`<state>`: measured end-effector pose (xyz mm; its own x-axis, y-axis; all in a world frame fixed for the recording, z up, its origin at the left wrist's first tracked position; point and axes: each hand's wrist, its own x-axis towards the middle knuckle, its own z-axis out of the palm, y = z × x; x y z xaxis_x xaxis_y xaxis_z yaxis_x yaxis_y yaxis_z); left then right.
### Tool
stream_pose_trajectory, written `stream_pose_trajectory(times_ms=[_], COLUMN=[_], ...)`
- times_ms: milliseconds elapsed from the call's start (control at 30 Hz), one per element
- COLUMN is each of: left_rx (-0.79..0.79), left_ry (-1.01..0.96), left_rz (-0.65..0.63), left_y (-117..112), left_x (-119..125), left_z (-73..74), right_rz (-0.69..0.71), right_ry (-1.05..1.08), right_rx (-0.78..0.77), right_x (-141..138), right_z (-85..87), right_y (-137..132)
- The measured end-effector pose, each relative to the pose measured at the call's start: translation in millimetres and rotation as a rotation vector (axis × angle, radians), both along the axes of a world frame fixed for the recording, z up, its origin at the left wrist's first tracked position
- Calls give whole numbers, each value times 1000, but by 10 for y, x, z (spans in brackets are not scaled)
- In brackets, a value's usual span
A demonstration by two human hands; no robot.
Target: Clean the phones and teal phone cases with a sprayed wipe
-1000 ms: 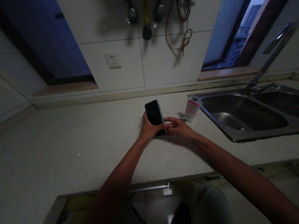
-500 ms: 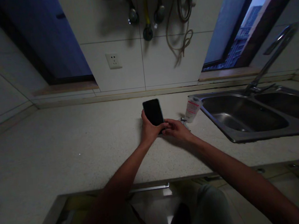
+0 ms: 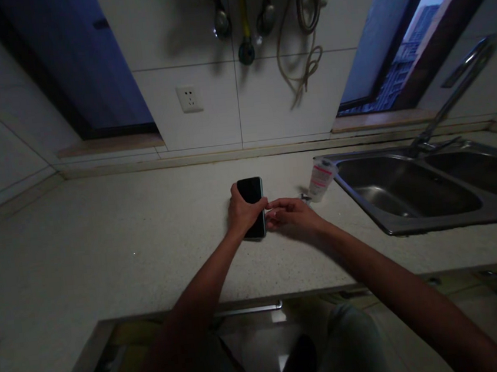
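Observation:
A dark smartphone [image 3: 251,190] with a black screen and a pale edge is at the middle of the counter, screen up. My left hand [image 3: 243,213] is wrapped across it, thumb over the screen towards the right edge and fingers round the left side. My right hand [image 3: 293,214] is at the phone's right edge, fingers bent, with the fingertips meeting that edge close to my left thumb. Whatever may lie between those fingertips is hidden. Just beyond my right hand stands a clear plastic cup [image 3: 320,179] with red print, tilted in view. A small dark-and-white item [image 3: 305,197] lies beside the cup, partly covered.
The pale speckled counter [image 3: 167,218] runs along a tiled wall. On the right is a double steel sink [image 3: 402,190] with a tall faucet [image 3: 463,77]. A wall socket [image 3: 189,99], pipes and a looped cord [image 3: 308,73] are on the wall between two windows.
The phone has come nearer to me and slightly left, and its tilt has straightened. My left hand has moved with it; my right hand has shifted a little left.

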<state>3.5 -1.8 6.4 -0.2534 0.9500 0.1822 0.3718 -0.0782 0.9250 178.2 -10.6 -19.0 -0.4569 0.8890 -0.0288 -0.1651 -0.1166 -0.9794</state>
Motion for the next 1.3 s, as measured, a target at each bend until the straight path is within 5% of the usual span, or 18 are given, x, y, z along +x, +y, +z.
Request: stream_pose_trajectory(times_ms=[433, 667, 1033, 1300], left_rx=[75, 14, 144, 96], left_ry=[-146, 85, -203, -241], left_rz=[-18, -17, -39, -33], left_y=[55, 9, 102, 96], left_x=[-23, -3, -4, 14], left_z=[-77, 25, -118, -104], right_rz=[-37, -26, 166, 146], right_ry=[-99, -56, -102, -97], right_rx=[41, 31, 112, 136], right_x=[3, -5, -49, -69], right_z=[17, -99, -113, -183], right_y=[16, 19, -31, -10])
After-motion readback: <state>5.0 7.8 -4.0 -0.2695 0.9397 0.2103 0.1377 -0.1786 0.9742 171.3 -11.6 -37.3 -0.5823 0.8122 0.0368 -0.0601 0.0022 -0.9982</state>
